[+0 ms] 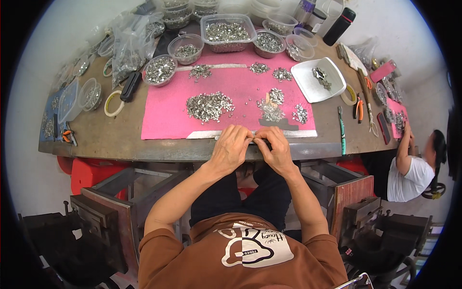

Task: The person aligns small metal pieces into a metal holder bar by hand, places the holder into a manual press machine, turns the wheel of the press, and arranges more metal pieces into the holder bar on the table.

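At the table's front edge, my left hand (pixel 233 146) and my right hand (pixel 273 147) meet with thumbs and index fingers pinched close together. What they hold between the fingertips is too small and covered to make out. Under and beyond them lies a pink mat (pixel 163 108) with a pale strip (pixel 204 134) along its near edge. A large pile of small silvery metal pieces (pixel 210 107) sits beyond my left hand. Past my right hand are smaller piles (pixel 272 113), one beside a dark grey strip (pixel 285 125), and another pile (pixel 300 113) farther right.
Tubs of metal pieces (pixel 228 32) line the back, with a white tray (pixel 315 72) to their right. Green-handled pliers (pixel 342 131) and orange-handled pliers (pixel 359 110) lie right; a tape roll (pixel 114 104) lies left. A co-worker (pixel 411 168) sits at the far right.
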Demonstrator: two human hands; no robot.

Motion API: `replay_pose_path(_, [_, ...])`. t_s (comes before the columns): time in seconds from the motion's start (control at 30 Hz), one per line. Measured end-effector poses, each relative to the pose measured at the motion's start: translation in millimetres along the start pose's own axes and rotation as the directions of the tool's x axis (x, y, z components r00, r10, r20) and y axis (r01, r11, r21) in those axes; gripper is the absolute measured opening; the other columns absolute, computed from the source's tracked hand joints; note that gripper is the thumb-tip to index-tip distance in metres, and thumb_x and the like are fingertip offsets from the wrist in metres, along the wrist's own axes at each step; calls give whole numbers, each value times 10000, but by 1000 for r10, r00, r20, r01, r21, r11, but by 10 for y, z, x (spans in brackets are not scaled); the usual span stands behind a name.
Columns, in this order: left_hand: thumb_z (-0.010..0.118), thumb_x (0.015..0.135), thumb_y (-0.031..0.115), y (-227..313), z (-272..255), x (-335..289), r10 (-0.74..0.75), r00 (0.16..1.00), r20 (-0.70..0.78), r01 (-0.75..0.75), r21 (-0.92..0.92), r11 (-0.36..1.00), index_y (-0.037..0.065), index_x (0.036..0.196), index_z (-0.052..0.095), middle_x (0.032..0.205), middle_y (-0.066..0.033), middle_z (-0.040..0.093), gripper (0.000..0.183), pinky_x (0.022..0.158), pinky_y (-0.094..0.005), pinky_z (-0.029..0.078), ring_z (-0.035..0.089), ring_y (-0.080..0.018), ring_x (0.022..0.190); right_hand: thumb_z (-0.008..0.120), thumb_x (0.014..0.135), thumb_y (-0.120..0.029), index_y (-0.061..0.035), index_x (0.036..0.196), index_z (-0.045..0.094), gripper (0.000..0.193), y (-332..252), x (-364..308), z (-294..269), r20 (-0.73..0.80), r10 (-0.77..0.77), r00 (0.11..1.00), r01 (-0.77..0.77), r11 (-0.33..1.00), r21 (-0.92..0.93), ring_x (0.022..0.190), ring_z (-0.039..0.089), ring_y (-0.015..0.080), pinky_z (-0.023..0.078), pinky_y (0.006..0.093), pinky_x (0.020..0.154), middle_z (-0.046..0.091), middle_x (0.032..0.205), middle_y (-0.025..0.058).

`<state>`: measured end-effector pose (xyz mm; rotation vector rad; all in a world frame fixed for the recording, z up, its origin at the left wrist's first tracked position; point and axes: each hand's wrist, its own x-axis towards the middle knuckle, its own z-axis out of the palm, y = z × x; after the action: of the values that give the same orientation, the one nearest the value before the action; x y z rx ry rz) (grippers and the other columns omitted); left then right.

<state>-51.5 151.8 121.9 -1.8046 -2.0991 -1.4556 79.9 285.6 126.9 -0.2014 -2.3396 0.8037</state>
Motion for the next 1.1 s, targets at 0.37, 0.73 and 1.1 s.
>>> replay_pose_path(0.37, [711, 844, 6, 77, 51, -36, 66, 997, -27, -57, 242, 969, 14, 971, 610, 893, -121, 625, 162, 788, -438, 500, 612, -319, 856, 724, 844, -5, -10, 947, 635, 136, 21, -61, 30, -17, 12, 1000, -12, 1000, -28, 883, 622, 300, 450, 401, 802, 657, 940, 105])
replay_pose_path(0.73, [748, 850, 60, -8, 46, -92, 152, 988, -33, -138, 254, 957, 13, 986, 672, 1014, -127, 700, 163, 1029, -506, 490, 671, -308, 984, 710, 846, -11, -26, 929, 690, 87, 5, 124, -93, 20, 100, 995, -101, 994, 43, 931, 663, 265, 451, 377, 846, 713, 947, 84])
replay_pose_path(1.1, [783, 833, 47, -65, 145, -209, 153, 979, -132, -129, 173, 976, 13, 1085, 646, 1080, -124, 718, 289, 1041, -510, 482, 677, -308, 1037, 734, 860, -165, -83, 897, 695, 98, 357, 920, 412, 302, -97, 948, 161, 967, -196, 912, 599, 283, 412, 425, 825, 623, 905, 77])
